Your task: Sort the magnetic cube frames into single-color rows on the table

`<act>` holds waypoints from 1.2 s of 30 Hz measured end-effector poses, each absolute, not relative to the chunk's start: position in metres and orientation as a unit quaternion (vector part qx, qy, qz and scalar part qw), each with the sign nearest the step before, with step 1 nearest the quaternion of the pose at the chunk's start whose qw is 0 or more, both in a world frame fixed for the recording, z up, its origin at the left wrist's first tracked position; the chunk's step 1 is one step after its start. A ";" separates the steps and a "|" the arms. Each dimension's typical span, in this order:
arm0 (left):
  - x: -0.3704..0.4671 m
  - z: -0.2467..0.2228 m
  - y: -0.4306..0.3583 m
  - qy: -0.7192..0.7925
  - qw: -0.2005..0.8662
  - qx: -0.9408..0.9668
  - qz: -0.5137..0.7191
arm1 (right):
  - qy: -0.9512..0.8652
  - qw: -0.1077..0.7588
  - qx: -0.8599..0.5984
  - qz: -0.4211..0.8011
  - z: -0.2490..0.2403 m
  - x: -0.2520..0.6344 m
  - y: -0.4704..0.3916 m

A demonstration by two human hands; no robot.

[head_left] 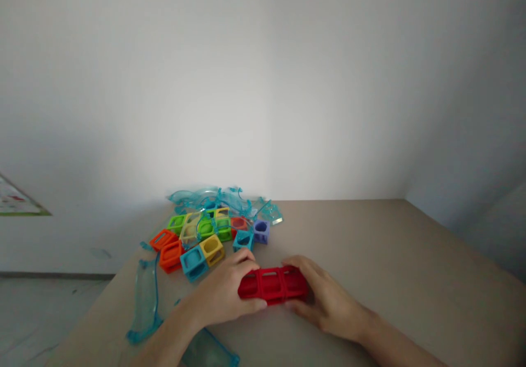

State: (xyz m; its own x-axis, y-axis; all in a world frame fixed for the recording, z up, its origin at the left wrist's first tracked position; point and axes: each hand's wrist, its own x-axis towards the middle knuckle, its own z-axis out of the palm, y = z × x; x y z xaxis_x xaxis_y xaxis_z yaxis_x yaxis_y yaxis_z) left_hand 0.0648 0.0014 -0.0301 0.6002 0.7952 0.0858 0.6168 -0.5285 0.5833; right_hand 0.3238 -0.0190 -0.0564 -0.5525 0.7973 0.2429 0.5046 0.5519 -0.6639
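Observation:
A row of red open-sided cube blocks (272, 286) lies lengthwise between my two hands near the front of the table. My left hand (234, 287) closes round its left end, the thumb along the near side and the fingers over the far side. At the opposite end my right hand (318, 296) grips it the same way. Just beyond my left fingers stand a blue cube block (243, 240) and a purple cube block (261, 231). A joined blue block (194, 263) and yellow block (212, 250) sit left of them.
Orange blocks (170, 256), green blocks (206, 227) and clear teal track pieces (211, 197) are heaped at the back left against the wall (329, 82). A curved teal track piece (146, 296) lies by the table's left edge. Another clear piece (209, 350) is partly behind my left forearm.

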 end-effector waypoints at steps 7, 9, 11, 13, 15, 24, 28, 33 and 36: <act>0.068 -0.029 0.001 0.434 0.264 0.844 0.174 | -0.835 0.288 -0.355 0.306 -0.054 0.315 -0.015; 0.068 -0.028 0.001 0.430 0.272 0.843 0.176 | -0.817 0.300 -0.369 0.326 -0.055 0.314 -0.015; 0.068 -0.027 0.002 0.428 0.282 0.841 0.176 | -0.795 0.308 -0.391 0.346 -0.057 0.312 -0.015; 0.067 -0.026 0.003 0.426 0.288 0.840 0.174 | -0.778 0.310 -0.409 0.361 -0.059 0.311 -0.016; 0.067 -0.026 0.003 0.425 0.289 0.840 0.174 | -0.771 0.308 -0.420 0.366 -0.059 0.310 -0.017; 0.069 -0.029 0.001 0.437 0.238 0.851 0.170 | -0.794 0.318 -0.398 0.330 -0.054 0.310 -0.018; 0.067 -0.031 0.001 0.403 0.181 0.871 0.213 | -0.807 0.336 -0.386 0.293 -0.055 0.311 -0.018; 0.061 -0.034 -0.001 0.339 0.135 0.889 0.276 | -0.799 0.349 -0.397 0.286 -0.052 0.312 -0.020; 0.058 -0.037 0.000 0.335 0.127 0.881 0.308 | -0.787 0.351 -0.403 0.310 -0.049 0.312 -0.022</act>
